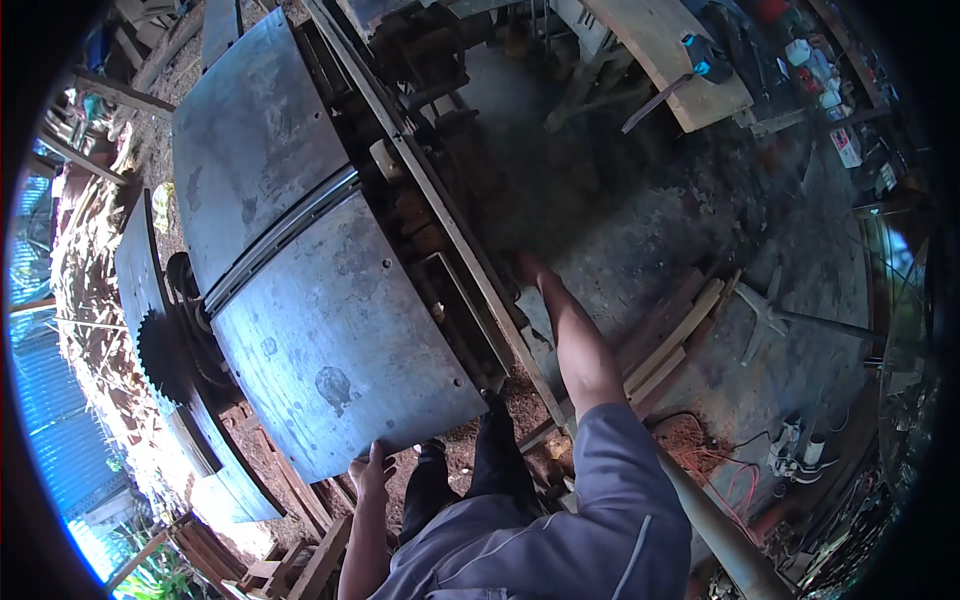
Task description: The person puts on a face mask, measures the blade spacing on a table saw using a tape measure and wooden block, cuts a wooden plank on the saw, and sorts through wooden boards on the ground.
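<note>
Fingers [368, 462] of our left hand [372, 470] curl over edge of grey curved steel saw worktop [330, 340]; right hand [525, 268] reaches under frame, fingers hidden, cannot tell.

Big grey steel saw table [330, 330] fills the middle here, a worn, blotchy metal top in two plates split by a long straight slot running diagonally across it. Its near corner juts toward the person, and the left hand [372, 468] is right on that lower edge, fingers curled up over the rim. Off the table's left side, a dark toothed circular saw blade [160, 355] stands on edge, teeth plainly showing against the bright sawdust. Along the right side runs the table's long steel rail [450, 215], and the right hand [527, 268] reaches down just beside it, blurred in shadow.
</note>
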Tool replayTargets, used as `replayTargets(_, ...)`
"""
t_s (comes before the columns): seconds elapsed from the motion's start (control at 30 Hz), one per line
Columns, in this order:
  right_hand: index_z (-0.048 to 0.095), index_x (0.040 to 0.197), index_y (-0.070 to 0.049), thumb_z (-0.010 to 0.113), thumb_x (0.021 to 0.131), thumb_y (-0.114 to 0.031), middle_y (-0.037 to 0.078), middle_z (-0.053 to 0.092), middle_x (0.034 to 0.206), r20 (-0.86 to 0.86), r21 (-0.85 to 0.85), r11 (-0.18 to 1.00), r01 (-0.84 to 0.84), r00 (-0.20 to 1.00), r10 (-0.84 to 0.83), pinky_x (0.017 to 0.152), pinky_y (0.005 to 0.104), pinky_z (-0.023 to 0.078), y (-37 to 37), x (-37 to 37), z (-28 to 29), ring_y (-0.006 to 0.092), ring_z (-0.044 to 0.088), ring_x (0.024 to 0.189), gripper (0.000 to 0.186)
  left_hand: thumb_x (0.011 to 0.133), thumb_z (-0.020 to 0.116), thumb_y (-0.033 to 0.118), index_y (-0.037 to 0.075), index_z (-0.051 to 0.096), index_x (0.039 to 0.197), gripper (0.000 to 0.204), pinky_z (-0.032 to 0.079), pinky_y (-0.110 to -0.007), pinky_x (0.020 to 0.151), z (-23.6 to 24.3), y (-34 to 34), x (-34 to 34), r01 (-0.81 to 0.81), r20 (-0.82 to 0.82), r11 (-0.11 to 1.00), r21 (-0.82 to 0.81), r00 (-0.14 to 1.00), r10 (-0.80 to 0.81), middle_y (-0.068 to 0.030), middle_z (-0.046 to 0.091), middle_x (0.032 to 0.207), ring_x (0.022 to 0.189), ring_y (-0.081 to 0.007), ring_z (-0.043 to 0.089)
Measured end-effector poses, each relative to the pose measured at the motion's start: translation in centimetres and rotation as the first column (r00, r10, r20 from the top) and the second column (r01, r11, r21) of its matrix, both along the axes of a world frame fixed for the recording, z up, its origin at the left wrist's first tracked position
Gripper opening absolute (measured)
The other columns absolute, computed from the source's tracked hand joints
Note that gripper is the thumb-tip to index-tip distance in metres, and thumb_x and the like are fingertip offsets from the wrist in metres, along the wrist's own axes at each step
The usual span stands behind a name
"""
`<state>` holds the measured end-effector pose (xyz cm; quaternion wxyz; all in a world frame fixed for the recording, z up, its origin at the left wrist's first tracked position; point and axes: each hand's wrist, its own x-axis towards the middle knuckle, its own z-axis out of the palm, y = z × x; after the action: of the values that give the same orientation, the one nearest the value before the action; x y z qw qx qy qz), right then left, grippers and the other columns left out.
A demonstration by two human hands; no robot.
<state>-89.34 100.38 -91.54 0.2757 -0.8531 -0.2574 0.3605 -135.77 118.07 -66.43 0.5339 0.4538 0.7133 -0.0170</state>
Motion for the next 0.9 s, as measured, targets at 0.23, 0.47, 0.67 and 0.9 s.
replayTargets(0.23, 0.068, 0.118, -0.011, 0.056, 0.091, -0.015, 0.012, 0.068, 0.115, -0.340, 0.062, 0.944, 0.325, 0.896, -0.286, 0.093, 0.0369, 0.048, -1.5, 0.5, -0.7, 0.0207, 0.062, 0.105, 0.030, 0.091, 0.068, 0.033, -0.007, 0.056, 0.099, 0.042, 0.059, -0.035, 0.056, -0.5, 0.4, 1.0, 0.071, -0.038, 0.995, -0.065, 0.997, -0.073, -0.0150, 0.067, 0.090, 0.071, -0.0251, 0.069)
replayTargets(0.47, 0.069, 0.114, -0.009, 0.058, 0.092, -0.020, 0.010, 0.070, 0.110, -0.181, 0.154, 0.960, 0.232, 0.962, -0.203, 0.092, 0.0369, 0.049, -1.0, -0.8, 1.5, 0.0181, 0.063, 0.100, 0.027, 0.093, 0.064, 0.035, -0.006, 0.055, 0.103, 0.042, 0.059, -0.034, 0.057, 0.2, 0.7, 0.3, 0.064, -0.080, 0.997, -0.049, 0.994, -0.068, -0.0155, 0.066, 0.096, 0.075, -0.0252, 0.069)
replayTargets(0.67, 0.065, 0.121, -0.012, 0.058, 0.091, -0.018, 0.013, 0.066, 0.119, -0.379, 0.167, 0.925, 0.342, 0.888, -0.260, 0.095, 0.0365, 0.047, -2.7, -0.2, -2.3, 0.0212, 0.062, 0.108, 0.032, 0.093, 0.065, 0.031, -0.009, 0.052, 0.101, 0.043, 0.060, -0.036, 0.057, 0.4, 0.0, 1.6, 0.076, -0.049, 0.995, -0.072, 0.996, -0.079, -0.0173, 0.064, 0.094, 0.075, -0.0281, 0.070)
replayTargets(0.9, 0.070, 0.106, -0.008, 0.059, 0.089, -0.016, 0.019, 0.067, 0.107, -0.019, 0.171, 0.967, 0.189, 0.982, -0.189, 0.089, 0.0412, 0.049, -2.8, -0.9, 0.0, 0.0325, 0.063, 0.105, 0.022, 0.092, 0.067, 0.028, -0.007, 0.052, 0.091, 0.038, 0.061, -0.037, 0.058, 0.2, 0.7, 0.5, 0.040, -0.031, 0.998, -0.049, 0.999, -0.042, -0.0175, 0.065, 0.090, 0.074, -0.0281, 0.070)
